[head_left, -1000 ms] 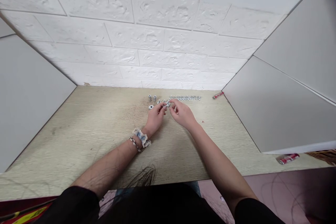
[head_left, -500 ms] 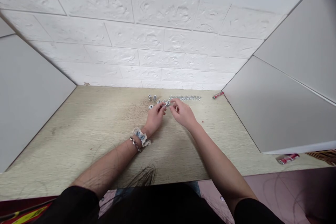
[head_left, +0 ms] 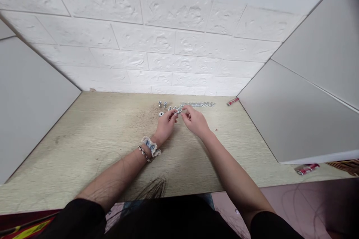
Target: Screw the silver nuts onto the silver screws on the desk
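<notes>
Near the back of the wooden surface, my left hand (head_left: 166,122) has thumb and forefinger pinched on a small silver metal fastener (head_left: 179,110). My right hand (head_left: 195,121) curls in from the other side, its thumb and forefinger at the same piece. Its exact shape is too small to make out, and the fingers partly cover it. Just behind my left fingertips stand more small silver pieces (head_left: 169,108). A round metal piece with a dark hole (head_left: 160,114) lies left of that hand. Two threaded metal inserts (head_left: 162,104) stand upright behind it.
A row of silver screws (head_left: 199,104) lies along the back, behind my right hand. One red battery (head_left: 232,101) rests by the right panel (head_left: 308,112); another (head_left: 307,169) is at the front right. White brick-patterned wall (head_left: 174,44) closes off the back.
Both hands stay almost in place, with only slight finger movement around the small metal fastener. The other pieces lie where they were.
</notes>
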A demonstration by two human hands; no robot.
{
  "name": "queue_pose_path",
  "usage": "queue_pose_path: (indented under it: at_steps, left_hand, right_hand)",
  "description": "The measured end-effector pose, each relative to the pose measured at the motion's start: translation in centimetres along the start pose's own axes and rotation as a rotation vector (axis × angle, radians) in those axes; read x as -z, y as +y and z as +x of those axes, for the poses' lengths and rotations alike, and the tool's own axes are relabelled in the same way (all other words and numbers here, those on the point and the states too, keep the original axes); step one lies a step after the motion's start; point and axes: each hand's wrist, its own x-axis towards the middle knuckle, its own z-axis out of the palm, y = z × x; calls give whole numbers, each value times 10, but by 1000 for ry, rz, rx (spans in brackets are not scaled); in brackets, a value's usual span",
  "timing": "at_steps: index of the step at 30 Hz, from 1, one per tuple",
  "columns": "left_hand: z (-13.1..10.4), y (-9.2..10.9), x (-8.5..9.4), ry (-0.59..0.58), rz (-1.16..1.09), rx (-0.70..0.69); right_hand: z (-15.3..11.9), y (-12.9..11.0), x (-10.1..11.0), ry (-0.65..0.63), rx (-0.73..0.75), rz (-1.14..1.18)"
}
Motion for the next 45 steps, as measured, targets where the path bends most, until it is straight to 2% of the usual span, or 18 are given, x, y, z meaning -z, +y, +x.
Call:
queue_pose_path:
  at_steps: [2,4,6,9,11,14,19,22,28,32,35,38,42,45]
  left_hand:
    - [0,0,0,-3,14,-13]
    - [-1,0,0,-5,31,-29]
    - [-2,0,-1,-13,41,-31]
    - [-1,0,-1,-13,15,-6]
    - [0,-1,-1,0,-28,13]
    - [2,-4,0,13,-77,28]
    - [3,-4,0,-13,-67,2]
    - [1,3,1,-27,-103,30]
    - [-1,11,5,-211,-270,142]
    - [-1,10,5,-280,-359,200]
    - [-2,11,4,-352,-336,209]
    - [-4,11,2,-421,-318,239]
    - [-3,9,1,-430,-363,268]
    - [-3,7,0,-420,-406,267]
  right_hand:
    - [1,0,-2,-13,106,19]
    - [1,-1,-4,-30,152,-2]
    - [1,0,-3,-52,75,-59]
    - [-1,0,1,-52,-119,-132]
    - [-1,1,2,-16,-143,-114]
    - [-1,0,1,15,-53,-34]
    - [0,1,-6,-34,171,23]
    - [1,3,-8,-34,188,38]
    - [2,3,-7,-54,155,47]
    - [1,-1,-6,-53,84,37]
    - [0,-1,-7,-52,56,-44]
    - [-1,0,-10,-9,117,-188]
    - [-2,1,-13,71,193,-241]
    - [-1,2,-14,54,222,-166]
